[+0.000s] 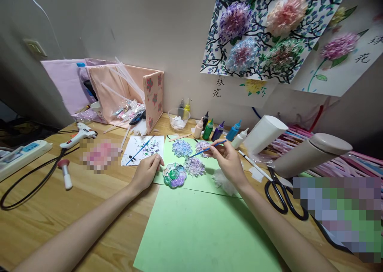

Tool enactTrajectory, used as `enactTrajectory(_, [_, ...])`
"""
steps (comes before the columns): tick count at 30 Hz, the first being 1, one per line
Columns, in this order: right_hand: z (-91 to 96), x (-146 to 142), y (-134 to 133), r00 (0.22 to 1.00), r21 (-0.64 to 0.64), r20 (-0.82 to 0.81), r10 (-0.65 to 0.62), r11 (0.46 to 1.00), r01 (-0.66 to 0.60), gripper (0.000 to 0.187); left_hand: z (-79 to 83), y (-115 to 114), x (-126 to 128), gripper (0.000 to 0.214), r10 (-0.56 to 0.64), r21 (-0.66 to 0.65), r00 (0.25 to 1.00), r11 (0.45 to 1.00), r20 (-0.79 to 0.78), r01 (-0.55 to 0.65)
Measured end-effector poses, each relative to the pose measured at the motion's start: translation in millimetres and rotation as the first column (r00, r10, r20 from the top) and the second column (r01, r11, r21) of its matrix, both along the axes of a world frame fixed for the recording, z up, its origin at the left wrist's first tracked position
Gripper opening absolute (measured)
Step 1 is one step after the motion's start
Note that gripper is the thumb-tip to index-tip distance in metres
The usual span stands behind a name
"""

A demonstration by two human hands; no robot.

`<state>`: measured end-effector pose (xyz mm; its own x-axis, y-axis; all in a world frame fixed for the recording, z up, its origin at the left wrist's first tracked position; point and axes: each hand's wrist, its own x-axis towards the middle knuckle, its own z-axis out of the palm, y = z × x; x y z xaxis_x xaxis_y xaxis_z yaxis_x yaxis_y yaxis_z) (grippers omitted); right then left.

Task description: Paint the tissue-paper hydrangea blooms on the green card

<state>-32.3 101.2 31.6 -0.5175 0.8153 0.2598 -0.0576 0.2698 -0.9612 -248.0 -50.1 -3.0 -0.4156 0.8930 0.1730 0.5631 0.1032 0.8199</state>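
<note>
Pinching the paintbrush (201,152), my right hand (229,160) is slanting it toward eight o'clock, presumably for control; left hand (146,170) curled, grip unclear.

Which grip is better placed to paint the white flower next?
Right, probably: the right grip holds the blue brush and is near the white flower. The left grip shows no brush and rests farther off, beside the palette.

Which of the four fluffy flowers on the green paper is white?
The rightmost one: the white flower beside the right hand. The blue flower and two purple flowers are visibly tinted.
</note>
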Motion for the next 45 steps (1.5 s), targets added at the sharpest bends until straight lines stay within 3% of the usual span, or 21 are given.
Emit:
enactTrajectory(13, [6.5, 1.0, 5.7, 0.997, -0.089, -0.064, -0.031, 0.996, 0.025, 0.024, -2.6, 1.1, -1.4, 0.041, -0.007, 0.01, 1.0, 1.0, -0.011, 0.007])
enactTrajectory(16, [9.7, 0.9, -6.1, 0.998, -0.033, -0.041, 0.039, 0.999, -0.04, 0.02, -2.7, 1.1, -1.2, 0.041, -0.008, 0.012, 1.0, 1.0, -0.016, 0.008])
enactTrajectory(20, [11.6, 1.2, -25.7, 0.986, 0.141, 0.083, 0.146, 0.977, -0.157, 0.013, -1.9, 0.9, -0.4, 0.041, -0.013, 0.011, 1.0, 1.0, -0.019, 0.014])
enactTrajectory(27, [14.2, 3.1, -35.8, 0.965, 0.331, 0.236, 0.114, 0.924, -0.19, 0.008, -0.3, 0.4, 0.6, 0.042, -0.018, 0.015, 1.0, 1.0, -0.015, 0.018])
enactTrajectory(37, [12.2, 1.8, -35.6, 0.945, 0.309, 0.305, 0.118, 0.926, -0.216, 0.01, -0.1, 0.1, 0.3, 0.041, -0.024, 0.007, 1.0, 1.0, -0.012, 0.024])
enactTrajectory(45, [13.8, 3.3, -33.3, 0.963, 0.303, 0.247, 0.111, 0.935, -0.185, 0.011, 1.0, 0.1, 1.2, 0.042, -0.023, -0.001, 1.0, 1.0, -0.017, 0.023])
